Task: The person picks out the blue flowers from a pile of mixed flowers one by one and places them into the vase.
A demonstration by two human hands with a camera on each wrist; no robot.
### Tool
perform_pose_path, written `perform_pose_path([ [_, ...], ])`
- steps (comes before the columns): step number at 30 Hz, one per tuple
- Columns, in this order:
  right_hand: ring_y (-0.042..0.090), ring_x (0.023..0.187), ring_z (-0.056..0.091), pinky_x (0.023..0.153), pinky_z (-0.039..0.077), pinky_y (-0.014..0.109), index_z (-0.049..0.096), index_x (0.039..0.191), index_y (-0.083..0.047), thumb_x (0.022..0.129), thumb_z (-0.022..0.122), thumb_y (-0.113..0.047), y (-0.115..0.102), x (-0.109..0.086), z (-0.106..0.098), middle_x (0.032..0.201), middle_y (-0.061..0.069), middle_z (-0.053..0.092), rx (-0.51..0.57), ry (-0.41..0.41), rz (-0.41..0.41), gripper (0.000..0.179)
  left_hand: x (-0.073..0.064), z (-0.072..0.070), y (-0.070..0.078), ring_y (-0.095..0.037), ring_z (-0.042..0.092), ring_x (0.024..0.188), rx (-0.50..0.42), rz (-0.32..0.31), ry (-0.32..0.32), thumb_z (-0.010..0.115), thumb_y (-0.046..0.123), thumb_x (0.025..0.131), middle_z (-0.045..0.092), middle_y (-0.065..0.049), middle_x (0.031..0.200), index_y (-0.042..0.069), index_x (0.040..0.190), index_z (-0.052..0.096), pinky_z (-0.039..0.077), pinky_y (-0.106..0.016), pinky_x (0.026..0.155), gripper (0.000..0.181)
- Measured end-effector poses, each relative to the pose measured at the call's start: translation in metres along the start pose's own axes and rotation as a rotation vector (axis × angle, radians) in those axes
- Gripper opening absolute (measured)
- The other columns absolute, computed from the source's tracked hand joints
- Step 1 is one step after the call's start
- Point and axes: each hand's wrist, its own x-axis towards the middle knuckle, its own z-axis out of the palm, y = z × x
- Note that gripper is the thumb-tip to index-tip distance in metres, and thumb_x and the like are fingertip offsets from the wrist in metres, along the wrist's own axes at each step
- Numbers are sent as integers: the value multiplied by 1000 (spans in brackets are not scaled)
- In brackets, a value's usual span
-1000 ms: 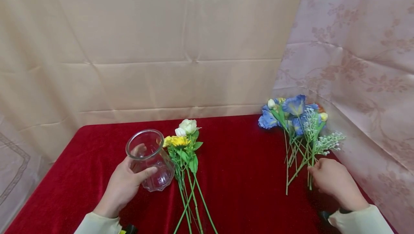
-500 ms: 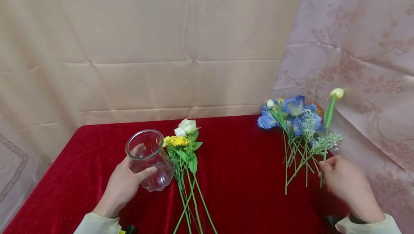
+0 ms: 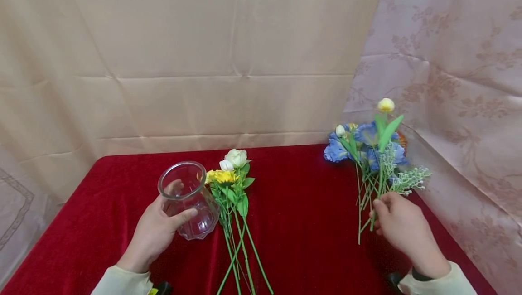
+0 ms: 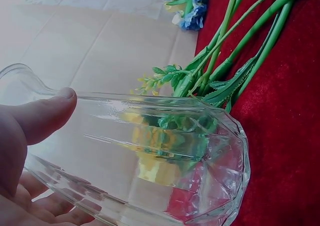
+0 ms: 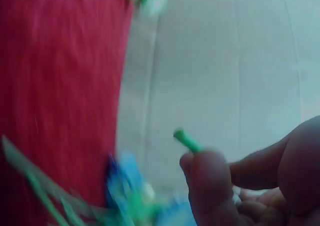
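My left hand point(image 3: 157, 231) grips a clear glass vase point(image 3: 200, 215), its thumb on the near side and its fingers round the far side. In the left wrist view the glass vase point(image 4: 150, 151) shows a faceted base. My right hand point(image 3: 401, 222) pinches the green stem of a pale yellow tulip point(image 3: 385, 105), which stands nearly upright in front of the blue flowers point(image 3: 336, 150). The right wrist view shows the cut end of the stem point(image 5: 186, 139) jutting out past my thumb and finger.
White and yellow flowers point(image 3: 224, 177) lie right of the vase, their stems toward me. At the far right a pile holds blue flowers, a white bud point(image 3: 340, 130) and sprigs point(image 3: 409, 180). A red cloth point(image 3: 306, 218) covers the table; curtains hang behind and at the right.
My right hand has drawn the yellow tulip out of the pile, lifted it, and then moved it left. The left hand and the vase have stayed in place.
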Motion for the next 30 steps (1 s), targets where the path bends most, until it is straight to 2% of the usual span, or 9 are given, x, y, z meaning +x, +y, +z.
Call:
perform_pose_path([
  [4,19,58,62,52,53,34,58,102,0,103,52,-12,-21,2,30,74,3,64,178,-119,-12,14,0,-1,1,-36,47,133,0,-7,-3,80,34,86,42,-12,152,18,156,33,43,-58,100,86],
  [7,23,57,61,51,54,36,56,100,-1,102,53,-8,-38,0,50,75,5,64,299,-224,-66,8,0,0,1,-35,47,132,-2,-1,-1,80,34,86,42,-11,152,18,156,33,43,-57,100,86],
  [14,20,53,62,49,53,33,55,97,-4,104,52,-9,-82,-15,91,75,2,67,405,-462,-284,9,0,0,0,-35,47,132,11,3,1,80,34,86,42,-11,152,17,156,33,42,-58,100,86],
  [18,18,53,63,49,53,31,55,96,-6,103,54,-9,-100,-23,114,74,1,68,469,-594,-328,8,1,0,-1,-35,48,132,10,7,4,81,34,85,43,-11,152,17,155,33,41,-58,101,86],
  [22,14,50,62,50,53,29,55,94,-9,102,54,-8,-108,-27,133,71,-2,67,479,-667,-349,8,1,1,-2,-35,49,131,12,7,6,81,35,85,43,-12,151,17,155,34,42,-58,100,87],
  [25,9,49,60,54,53,26,56,91,-11,101,57,-8,-110,-28,139,65,-8,64,411,-682,-385,10,1,1,-2,-35,48,131,15,4,6,81,36,85,43,-12,151,17,156,33,42,-58,100,87],
  [28,2,51,57,60,50,22,61,94,-12,98,61,-12,-111,-28,140,62,-15,60,250,-628,-456,4,1,0,-2,-35,48,131,11,4,4,81,36,85,43,-12,152,18,156,33,43,-57,99,87],
  [30,-1,56,55,63,48,21,63,99,-12,96,64,-15,-110,-27,138,66,-18,59,121,-553,-514,4,1,0,-2,-35,49,131,9,2,4,81,36,85,43,-12,151,17,156,33,43,-57,99,88],
])
